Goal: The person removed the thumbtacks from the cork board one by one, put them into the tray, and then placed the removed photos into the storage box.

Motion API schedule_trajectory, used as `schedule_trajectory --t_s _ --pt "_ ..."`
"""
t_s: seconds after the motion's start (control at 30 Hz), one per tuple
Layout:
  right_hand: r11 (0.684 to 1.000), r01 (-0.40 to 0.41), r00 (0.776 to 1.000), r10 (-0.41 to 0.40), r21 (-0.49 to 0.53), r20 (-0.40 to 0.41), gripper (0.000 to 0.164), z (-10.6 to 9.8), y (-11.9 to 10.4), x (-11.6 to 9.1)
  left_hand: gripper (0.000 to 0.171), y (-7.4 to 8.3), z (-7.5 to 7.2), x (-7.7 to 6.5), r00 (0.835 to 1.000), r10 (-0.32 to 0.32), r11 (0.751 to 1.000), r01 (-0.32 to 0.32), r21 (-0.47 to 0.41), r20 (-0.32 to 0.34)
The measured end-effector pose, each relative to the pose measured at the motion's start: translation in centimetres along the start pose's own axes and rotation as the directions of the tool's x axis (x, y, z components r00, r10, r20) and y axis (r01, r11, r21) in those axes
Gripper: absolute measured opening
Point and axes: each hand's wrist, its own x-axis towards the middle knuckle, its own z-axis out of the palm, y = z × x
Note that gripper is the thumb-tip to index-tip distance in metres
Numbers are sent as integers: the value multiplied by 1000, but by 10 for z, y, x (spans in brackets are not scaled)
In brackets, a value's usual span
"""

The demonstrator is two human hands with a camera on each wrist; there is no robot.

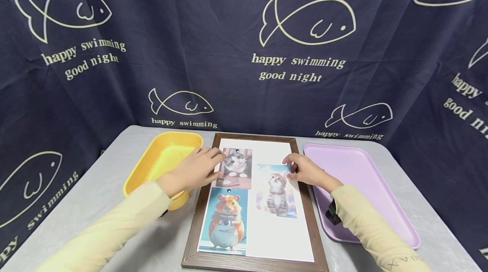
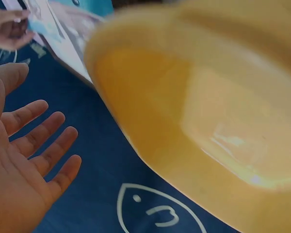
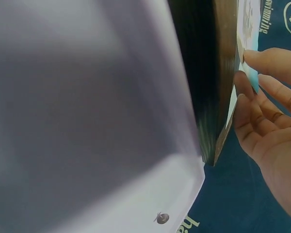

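A brown-framed white board (image 1: 282, 244) lies on the table between both hands. On its left half are two picture cards, a grey-and-white cat card (image 1: 239, 165) above an orange hamster card (image 1: 227, 223). A kitten card (image 1: 276, 195) with a pale blue and pink background is on the right half, slightly tilted. My right hand (image 1: 308, 173) pinches this card by its upper right corner; the right wrist view shows thumb and fingers at its edge. Over the frame's left side, my left hand (image 1: 195, 167) is beside the cat card, its fingers spread and holding nothing in the left wrist view.
A yellow bin (image 1: 142, 170) stands left of the board, partly behind my left forearm. To the right lies a lilac tray (image 1: 381, 204), under my right wrist. A dark blue curtain (image 1: 236, 51) with fish drawings hangs behind the grey table (image 1: 103, 217).
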Motion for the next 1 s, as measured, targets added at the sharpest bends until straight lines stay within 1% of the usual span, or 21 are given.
schedule_trajectory --t_s 0.07,0.2,0.43,0.63,0.83,1.0 --pt "1000 -2 1000 2 9 -5 32 0 1 0 39 -7 -2 -5 999 -30 1000 30 -5 -12" --pt "1000 -9 1000 9 25 -4 32 0 1 0 42 -23 -4 -14 995 -99 995 99 -30 -13" --pt "999 -17 1000 17 34 12 31 -1 2 0 46 -48 -8 -32 978 -209 975 208 -77 3" --pt "999 -16 1000 15 47 22 29 -1 3 -1 46 -63 -7 -46 966 -257 963 255 -89 -12" --pt "999 -14 1000 14 43 15 28 -1 4 -1 44 -75 -7 -57 953 -302 949 299 -102 -25" --pt "999 -16 1000 16 47 1 28 -1 5 -2 45 -84 -8 -65 942 -335 937 331 -114 -19"
